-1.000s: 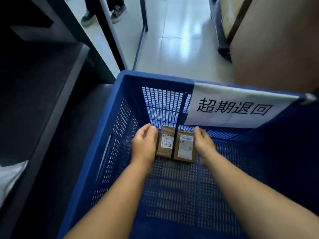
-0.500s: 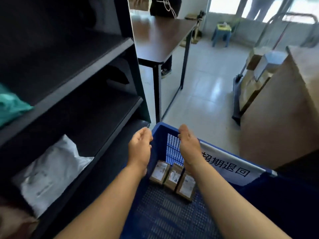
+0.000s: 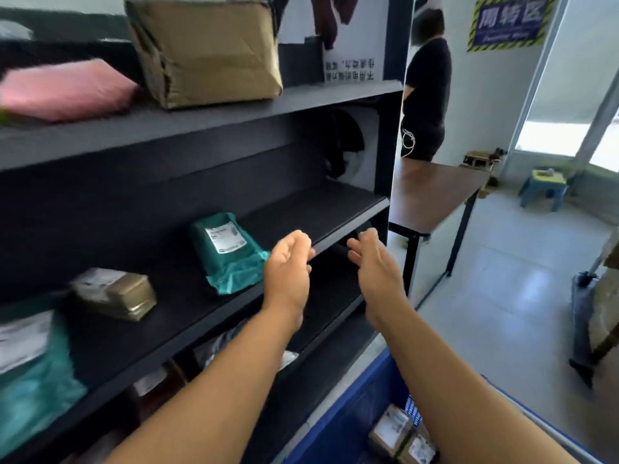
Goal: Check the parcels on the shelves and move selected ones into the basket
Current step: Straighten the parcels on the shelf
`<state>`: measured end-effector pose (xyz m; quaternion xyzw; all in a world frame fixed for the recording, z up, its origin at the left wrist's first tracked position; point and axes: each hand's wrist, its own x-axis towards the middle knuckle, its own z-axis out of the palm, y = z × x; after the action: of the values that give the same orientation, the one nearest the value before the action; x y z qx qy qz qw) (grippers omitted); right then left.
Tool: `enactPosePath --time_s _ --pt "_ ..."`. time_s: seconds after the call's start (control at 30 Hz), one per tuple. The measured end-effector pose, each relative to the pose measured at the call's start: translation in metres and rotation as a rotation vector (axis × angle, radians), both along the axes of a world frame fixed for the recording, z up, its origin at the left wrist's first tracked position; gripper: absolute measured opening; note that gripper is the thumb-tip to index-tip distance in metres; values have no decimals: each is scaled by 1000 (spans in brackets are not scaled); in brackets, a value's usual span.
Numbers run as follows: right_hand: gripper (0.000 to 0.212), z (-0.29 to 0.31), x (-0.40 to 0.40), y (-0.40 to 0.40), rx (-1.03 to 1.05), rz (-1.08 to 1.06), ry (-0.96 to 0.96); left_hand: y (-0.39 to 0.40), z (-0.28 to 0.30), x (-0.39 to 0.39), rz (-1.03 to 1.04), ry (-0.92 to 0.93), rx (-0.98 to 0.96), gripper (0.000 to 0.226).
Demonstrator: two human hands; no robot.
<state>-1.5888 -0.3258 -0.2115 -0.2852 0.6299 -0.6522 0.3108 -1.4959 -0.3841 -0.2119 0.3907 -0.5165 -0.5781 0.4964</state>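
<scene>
Dark shelf (image 3: pixel 301 212) holds teal parcel (image 3: pixel 227 249); brown table (image 3: pixel 432 192) beyond

A teal mailer (image 3: pixel 231 252) with a white label lies just left of the hands; higher left, a pink parcel (image 3: pixel 65 88); below them, a blue basket (image 3: pixel 348 420).

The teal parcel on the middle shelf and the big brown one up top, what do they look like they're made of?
Teal parcel: probably thin plastic mailer film, slightly glossy, crinkled and bunched at its end. Big brown parcel: looks like cardboard, matte, with creased, dented corners.
</scene>
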Motion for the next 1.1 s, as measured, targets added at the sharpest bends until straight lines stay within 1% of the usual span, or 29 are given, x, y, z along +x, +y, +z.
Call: enactPosePath --time_s 0.03,0.1,0.17,0.23,0.53,0.7,0.9,1.1 --pt "40 11 13 -2 -16 13 7 1 11 14 17 14 -10 21" --pt "35 32 40 -3 -49 50 24 4 32 43 49 31 -36 21" --pt "29 51 66 -5 -87 74 36 7 50 72 78 36 -60 10" --pt "28 69 90 -7 -118 106 54 11 67 100 111 57 -77 6" --pt "29 143 195 -12 -274 245 140 28 142 203 202 174 -196 12" --pt "31 170 243 -15 -343 298 166 31 170 251 267 215 -261 12" --pt "31 198 289 -26 -386 381 198 27 196 301 343 205 -345 15" --pt "32 220 319 -51 -405 465 154 8 217 336 430 185 -413 19"
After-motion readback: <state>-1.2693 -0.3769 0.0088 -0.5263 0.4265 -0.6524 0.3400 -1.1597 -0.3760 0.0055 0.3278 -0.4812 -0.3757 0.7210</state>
